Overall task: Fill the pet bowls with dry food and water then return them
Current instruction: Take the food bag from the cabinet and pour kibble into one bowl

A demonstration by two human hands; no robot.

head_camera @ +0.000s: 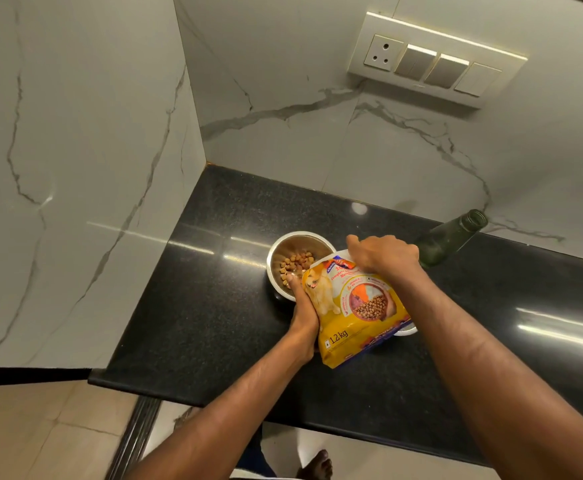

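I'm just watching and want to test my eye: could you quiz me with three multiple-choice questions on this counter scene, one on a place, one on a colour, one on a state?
1. Where does the green glass bottle stand?
A. Right of the bag, near the wall
B. Inside the bowl
C. On the floor

2. What is the food bag's main colour?
A. Blue
B. Yellow
C. White

3. What is in the steel bowl?
A. Water
B. Nothing
C. Some kibble

Answers: 1 A, it stands on the black counter by the marble wall. 2 B, yellow covers most of its front. 3 C, brown kibble lies inside.
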